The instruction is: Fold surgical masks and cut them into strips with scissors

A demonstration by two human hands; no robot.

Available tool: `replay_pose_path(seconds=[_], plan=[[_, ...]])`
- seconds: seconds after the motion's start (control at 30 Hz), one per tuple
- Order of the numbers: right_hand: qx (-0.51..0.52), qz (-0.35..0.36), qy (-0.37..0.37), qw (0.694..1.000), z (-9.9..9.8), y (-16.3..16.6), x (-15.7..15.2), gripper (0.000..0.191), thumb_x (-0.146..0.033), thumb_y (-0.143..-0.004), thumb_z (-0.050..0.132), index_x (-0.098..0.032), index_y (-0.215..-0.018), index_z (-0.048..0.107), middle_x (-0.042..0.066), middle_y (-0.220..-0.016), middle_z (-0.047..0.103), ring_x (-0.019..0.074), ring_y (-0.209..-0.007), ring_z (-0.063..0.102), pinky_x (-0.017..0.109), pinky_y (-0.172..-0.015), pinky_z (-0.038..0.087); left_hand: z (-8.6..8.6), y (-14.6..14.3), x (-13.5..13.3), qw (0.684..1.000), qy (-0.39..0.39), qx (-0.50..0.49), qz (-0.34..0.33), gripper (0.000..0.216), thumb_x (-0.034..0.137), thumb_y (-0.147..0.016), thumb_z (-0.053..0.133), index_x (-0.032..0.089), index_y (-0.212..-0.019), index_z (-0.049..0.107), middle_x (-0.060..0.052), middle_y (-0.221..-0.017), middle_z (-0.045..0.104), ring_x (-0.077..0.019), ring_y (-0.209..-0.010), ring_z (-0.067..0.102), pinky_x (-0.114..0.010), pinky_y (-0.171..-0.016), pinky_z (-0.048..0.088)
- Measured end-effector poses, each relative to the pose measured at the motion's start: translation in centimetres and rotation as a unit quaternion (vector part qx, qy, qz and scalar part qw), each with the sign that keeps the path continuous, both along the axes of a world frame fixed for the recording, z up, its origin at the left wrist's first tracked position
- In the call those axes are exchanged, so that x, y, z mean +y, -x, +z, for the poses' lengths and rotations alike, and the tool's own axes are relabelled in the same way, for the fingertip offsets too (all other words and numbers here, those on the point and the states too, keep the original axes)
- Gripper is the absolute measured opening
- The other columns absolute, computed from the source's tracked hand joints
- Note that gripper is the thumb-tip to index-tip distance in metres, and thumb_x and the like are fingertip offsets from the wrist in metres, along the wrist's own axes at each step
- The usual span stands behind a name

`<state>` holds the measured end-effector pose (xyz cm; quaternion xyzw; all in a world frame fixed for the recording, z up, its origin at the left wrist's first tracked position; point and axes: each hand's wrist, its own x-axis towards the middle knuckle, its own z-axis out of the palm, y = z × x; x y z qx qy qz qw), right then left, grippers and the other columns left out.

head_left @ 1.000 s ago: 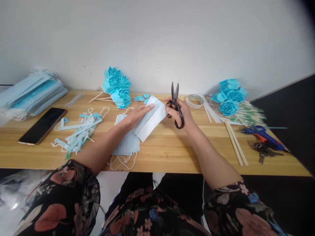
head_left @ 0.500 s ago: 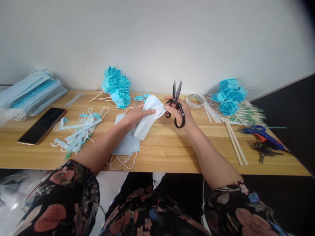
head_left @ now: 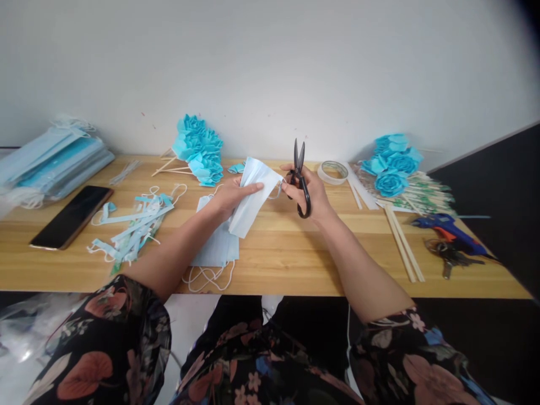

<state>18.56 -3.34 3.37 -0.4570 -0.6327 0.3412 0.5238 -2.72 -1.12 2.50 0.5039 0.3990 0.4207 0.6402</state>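
Note:
My left hand (head_left: 236, 196) pinches a pale blue face mask (head_left: 253, 197) by its left side, thumb on top. Black-handled scissors (head_left: 300, 177) rest in my right hand (head_left: 314, 194), blades slightly apart and pointing up toward the wall. The right thumb and a finger also pinch the mask's upper right corner, where a loop hangs. More face masks (head_left: 217, 247) lie beneath on the wooden table, their white ear loops toward the front edge. Small blue pieces (head_left: 236, 168) sit just behind the held mask.
Cut strips with loops (head_left: 135, 225) and a phone (head_left: 71, 216) lie left, near a mask stack (head_left: 59, 160). Blue paper-like flowers (head_left: 198, 149) stand behind; more flowers (head_left: 394, 163) lie right. Also right are a tape roll (head_left: 333, 172), sticks (head_left: 403, 242), a glue gun (head_left: 449, 232) and keys (head_left: 449, 259).
The held mask has opened out flatter, its right corner drawn into a point toward my right hand. The scissors have turned slightly and their blades are a little closer together.

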Motion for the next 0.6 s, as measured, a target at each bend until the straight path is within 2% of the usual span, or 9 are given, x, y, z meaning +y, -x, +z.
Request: replay_pose_path(seconds=[0.2, 0.43, 0.5, 0.6], plan=[[0.021, -0.021, -0.013, 0.999, -0.5, -0.4, 0.6, 0.039, -0.031, -0.074, 0.072, -0.025, -0.111, 0.063, -0.003, -0.076, 0.058, 0.0143, -0.067, 0.054, 0.031, -0.065, 0.046, 0.0, 0.4, 0.3, 1.0, -0.003, 0.018, -0.014, 0.045, 0.049, -0.064, 0.092, 0.016, -0.09, 0.077, -0.009, -0.077, 0.072, -0.0222, -0.067, 0.064, -0.035, -0.064, 0.051], [-0.007, -0.041, -0.028, 0.999, -0.8, -0.3, 0.6, 0.036, -0.033, -0.078, 0.072, -0.026, -0.112, 0.064, -0.003, -0.077, 0.058, 0.0144, -0.07, 0.057, 0.031, -0.069, 0.05, 1.0, 0.3, -0.2, 0.998, 0.002, 0.058, 0.006, 0.046, 0.049, -0.058, 0.092, 0.015, -0.084, 0.074, -0.006, -0.071, 0.07, -0.0165, -0.059, 0.059, -0.028, -0.054, 0.044], [-0.016, -0.03, -0.026, 0.999, -0.9, -0.4, 0.6, 0.037, -0.035, -0.08, 0.071, -0.024, -0.114, 0.063, -0.002, -0.078, 0.06, 0.0143, -0.071, 0.058, 0.031, -0.07, 0.05, 1.2, 0.3, -0.3, 0.998, 0.005, 0.058, 0.012, 0.046, 0.047, -0.058, 0.092, 0.014, -0.084, 0.073, -0.006, -0.072, 0.07, -0.0159, -0.059, 0.06, -0.027, -0.055, 0.045], [-0.018, -0.001, -0.017, 1.0, -0.9, -0.6, 0.8, 0.043, -0.041, -0.082, 0.07, -0.023, -0.12, 0.06, 0.002, -0.091, 0.067, 0.0168, -0.082, 0.063, 0.034, -0.078, 0.052, 1.4, 0.3, -0.2, 0.998, 0.008, 0.037, 0.044, 0.048, 0.047, -0.058, 0.09, 0.013, -0.085, 0.071, -0.007, -0.074, 0.071, -0.0164, -0.06, 0.062, -0.027, -0.056, 0.048]])
